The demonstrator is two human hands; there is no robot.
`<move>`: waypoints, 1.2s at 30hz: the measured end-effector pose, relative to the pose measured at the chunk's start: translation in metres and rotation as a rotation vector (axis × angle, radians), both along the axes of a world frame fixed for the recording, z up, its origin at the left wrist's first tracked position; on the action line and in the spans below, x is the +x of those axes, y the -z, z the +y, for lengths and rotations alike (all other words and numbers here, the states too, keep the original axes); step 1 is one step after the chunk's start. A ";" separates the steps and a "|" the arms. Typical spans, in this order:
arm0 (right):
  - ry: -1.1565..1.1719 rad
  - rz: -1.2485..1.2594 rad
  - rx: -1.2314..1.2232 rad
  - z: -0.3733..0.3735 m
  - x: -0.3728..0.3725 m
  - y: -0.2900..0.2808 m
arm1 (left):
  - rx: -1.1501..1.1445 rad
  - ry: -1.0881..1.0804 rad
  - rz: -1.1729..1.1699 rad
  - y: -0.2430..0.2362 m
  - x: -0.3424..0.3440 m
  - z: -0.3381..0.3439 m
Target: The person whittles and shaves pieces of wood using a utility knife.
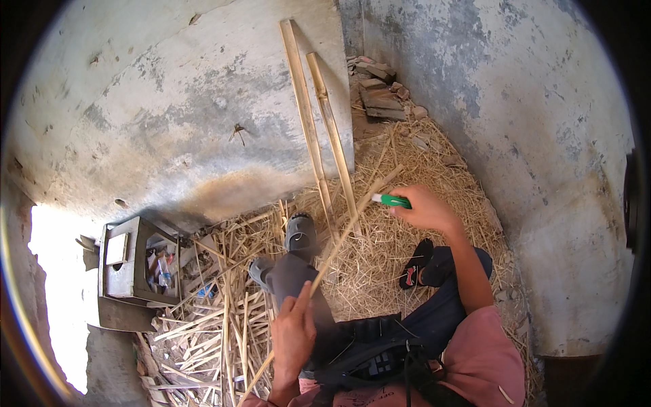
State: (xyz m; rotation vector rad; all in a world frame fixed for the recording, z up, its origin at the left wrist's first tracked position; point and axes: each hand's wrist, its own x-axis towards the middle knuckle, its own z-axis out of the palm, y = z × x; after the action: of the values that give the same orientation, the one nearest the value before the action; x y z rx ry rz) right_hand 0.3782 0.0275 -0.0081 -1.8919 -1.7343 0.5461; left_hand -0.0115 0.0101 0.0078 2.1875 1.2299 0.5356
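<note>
A long, narrow bamboo strip (331, 256) slants across my lap, from the straw-covered floor ahead to the lower edge of the view. My left hand (294, 334) is closed around its lower part, near my thigh. In my right hand (428, 209) is a short green tool (395, 201) with a white end pointing left. Its exact kind is too small to make out. The white end is close to the strip's upper part; whether they touch, I cannot tell.
Two split bamboo poles (308, 129) lean on the wall ahead. Shavings (380, 271) cover the floor, with loose strips (203, 339) at the left. An old box (129, 268) holding clutter stands by the bright opening. Bricks (381, 102) lie piled in the far corner.
</note>
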 end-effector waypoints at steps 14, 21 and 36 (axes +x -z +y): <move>-0.144 0.144 0.550 -0.009 -0.082 -0.011 | -0.048 -0.137 -0.245 -0.016 0.015 0.008; -0.229 0.059 0.727 -0.018 -0.118 -0.005 | -0.258 -0.047 -0.468 -0.011 0.019 0.008; -0.195 0.013 0.711 -0.024 -0.120 -0.017 | -0.297 -0.023 -0.512 -0.015 0.029 -0.002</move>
State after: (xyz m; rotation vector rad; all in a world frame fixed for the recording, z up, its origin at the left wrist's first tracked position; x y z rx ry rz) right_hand 0.2577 0.0032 0.0090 -1.2249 -1.7940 -0.0141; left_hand 0.0175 0.0081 0.0231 1.6524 0.9812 0.8053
